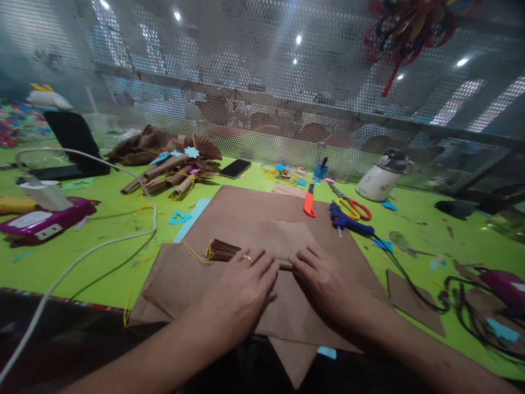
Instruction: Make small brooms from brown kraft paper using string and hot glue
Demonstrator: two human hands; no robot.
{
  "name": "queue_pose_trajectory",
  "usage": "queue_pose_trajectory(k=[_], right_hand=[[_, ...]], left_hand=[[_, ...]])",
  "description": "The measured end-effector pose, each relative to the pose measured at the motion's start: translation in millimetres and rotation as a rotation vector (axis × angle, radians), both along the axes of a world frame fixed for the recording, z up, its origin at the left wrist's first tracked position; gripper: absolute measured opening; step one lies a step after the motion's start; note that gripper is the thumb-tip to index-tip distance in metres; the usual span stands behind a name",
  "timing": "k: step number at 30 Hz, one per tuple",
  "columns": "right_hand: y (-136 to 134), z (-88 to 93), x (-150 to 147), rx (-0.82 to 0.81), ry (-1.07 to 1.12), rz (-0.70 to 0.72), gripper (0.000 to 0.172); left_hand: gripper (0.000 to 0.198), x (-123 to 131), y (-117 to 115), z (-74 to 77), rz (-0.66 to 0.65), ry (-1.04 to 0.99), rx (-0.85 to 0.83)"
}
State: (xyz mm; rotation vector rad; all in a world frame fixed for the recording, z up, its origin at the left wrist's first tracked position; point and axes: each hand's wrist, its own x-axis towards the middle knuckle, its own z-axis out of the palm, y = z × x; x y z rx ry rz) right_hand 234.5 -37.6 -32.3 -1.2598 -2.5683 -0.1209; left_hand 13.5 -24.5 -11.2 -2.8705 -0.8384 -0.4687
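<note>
On the stacked sheets of brown paper lies a thin rolled tube of brown paper, running left to right. My left hand presses on its left part, fingers curled over it. Fingers of my right hand are closed over the tube's right end, with a short gap between the two hands. Left of my left hand sticks out a pleated brown paper fan, folded narrow, with yellow string tied around it. The undersides of both hands are hidden.
Beyond the paper lie an orange cutter knife, scissors and a blue glue gun with a black cable. Finished rolled paper fans and a phone sit at the back. A white cable crosses the left side.
</note>
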Motion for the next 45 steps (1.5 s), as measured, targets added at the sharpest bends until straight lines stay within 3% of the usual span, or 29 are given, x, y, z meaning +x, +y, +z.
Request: queue_pose_trajectory(k=[4,6,12,19,26,32,39,45], right_hand=[[1.7,-3.3,1.8,-0.012,-0.012,0.014,0.023],[-2.5,-1.1,-0.3,0.010,-0.022,-0.021,0.022],[-24.8,6.1,-6.9,0.111,-0.026,-0.061,0.038],[-27.4,-0.8,4.9,0.028,-0.066,-0.127,0.043],[-24.0,4.5,13.8,-0.123,-0.086,-0.122,0.055],[-18.3,6.7,23.7,-0.123,-0.068,-0.152,0.054],[-34.6,7.3,39.8,0.118,0.032,-0.153,0.043],[-38.5,0.4,38.7,0.042,-0.032,-0.177,0.047]], left_hand=[[0.060,9.7,-14.5,-8.2,0.028,0.032,-0.036],[0.064,10.2,-16.9,-7.2,0.045,0.045,-0.074],[0.064,7.3,-15.5,-1.4,0.043,0.065,-0.129],[0.065,11.3,-11.7,1.3,0.048,0.089,-0.153],[0.067,18.9,-8.3,3.0,0.066,0.106,-0.157],[0.068,20.8,-7.7,1.9,0.090,0.123,-0.162],[0.073,21.7,-7.6,-3.5,0.114,0.129,-0.144],[0.073,24.7,-3.8,-2.0,0.136,0.165,-0.173]])
